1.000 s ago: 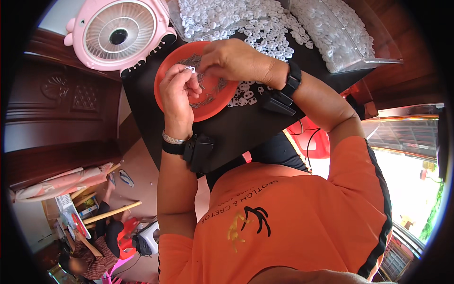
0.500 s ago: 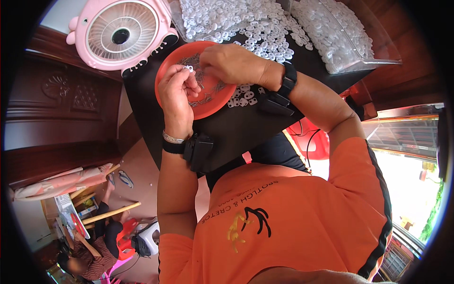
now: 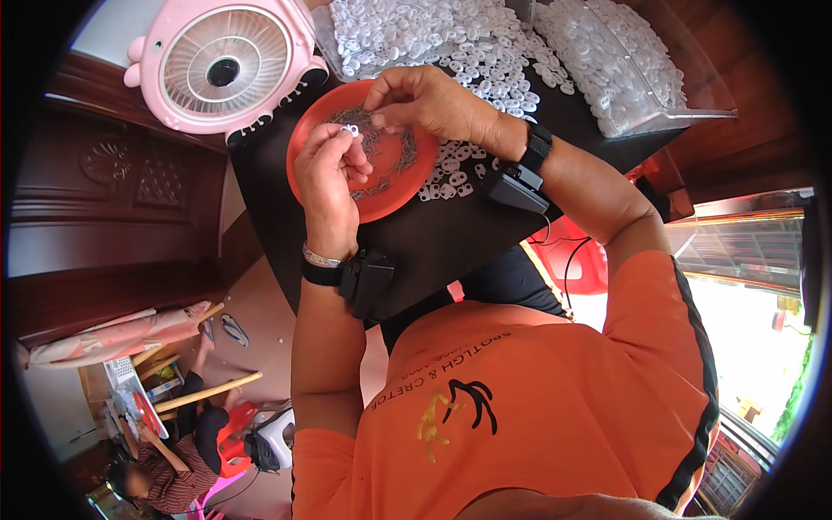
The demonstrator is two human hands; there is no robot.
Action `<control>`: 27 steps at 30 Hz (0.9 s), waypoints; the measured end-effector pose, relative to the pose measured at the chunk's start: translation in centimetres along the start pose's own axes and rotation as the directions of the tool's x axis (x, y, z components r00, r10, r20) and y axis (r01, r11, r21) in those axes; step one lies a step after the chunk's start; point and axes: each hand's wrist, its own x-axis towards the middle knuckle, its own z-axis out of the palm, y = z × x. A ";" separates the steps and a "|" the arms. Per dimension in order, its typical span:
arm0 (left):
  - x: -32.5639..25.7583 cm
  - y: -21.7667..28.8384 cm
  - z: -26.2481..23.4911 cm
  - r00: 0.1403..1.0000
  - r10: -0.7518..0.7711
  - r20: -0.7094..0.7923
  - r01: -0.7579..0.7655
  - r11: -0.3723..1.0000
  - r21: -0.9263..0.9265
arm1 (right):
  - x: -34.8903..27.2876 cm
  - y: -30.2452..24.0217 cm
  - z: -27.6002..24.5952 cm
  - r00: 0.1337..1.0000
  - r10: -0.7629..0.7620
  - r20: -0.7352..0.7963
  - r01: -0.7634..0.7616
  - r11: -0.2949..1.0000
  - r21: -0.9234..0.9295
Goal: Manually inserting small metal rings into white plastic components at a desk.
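My left hand (image 3: 329, 178) is over the near left part of a red-orange bowl (image 3: 387, 206). Between its thumb and fingertips sits a small white plastic piece with holes (image 3: 349, 130). My right hand (image 3: 433, 104) hovers above the far right side of the bowl, thumb and forefinger bent toward each other. Anything between those fingertips is too small to make out. Many thin grey metal pins (image 3: 405, 154) lie in the bowl. Beside it on the black table, loose white pieces (image 3: 451, 178) are scattered under my right wrist.
A pink fan (image 3: 224, 71) stands left of the bowl. White pieces heap up at the table's back, and a clear bin (image 3: 624, 78) full of them stands at the right. Lower left, another person (image 3: 178, 459) sits by a red stool (image 3: 232, 442).
My right hand has lifted slightly away from the pins, its fingers now more visible. My left hand keeps the white piece and has barely shifted.
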 end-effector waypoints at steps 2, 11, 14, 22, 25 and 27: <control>-0.1 0.1 0.2 1.000 0.004 0.017 -0.004 1.000 0.002 | 0.1 0.1 -0.1 1.000 -0.027 -0.011 0.028 0.995 0.095; 0.1 -0.9 0.2 0.961 -0.085 0.262 0.161 0.944 -0.287 | -0.7 -0.9 0.9 0.996 -0.087 -0.035 0.089 0.994 0.063; 0.4 -1.3 -0.3 0.957 -0.076 0.280 0.187 0.899 -0.396 | -0.6 -0.9 1.0 0.988 -0.152 -0.025 0.153 0.987 0.048; 0.3 -1.0 -0.3 0.956 -0.038 0.290 0.151 0.913 -0.378 | -0.8 -1.6 0.4 0.990 -0.086 0.116 0.099 0.989 -0.107; 0.1 -0.7 0.3 0.976 -0.032 0.216 0.101 0.943 -0.318 | -0.8 -1.7 0.6 0.995 -0.075 0.070 0.090 0.965 -0.245; -0.1 -0.5 0.5 0.982 -0.019 0.189 0.071 0.960 -0.272 | -0.8 -1.7 0.6 0.997 -0.067 0.033 0.074 0.940 -0.333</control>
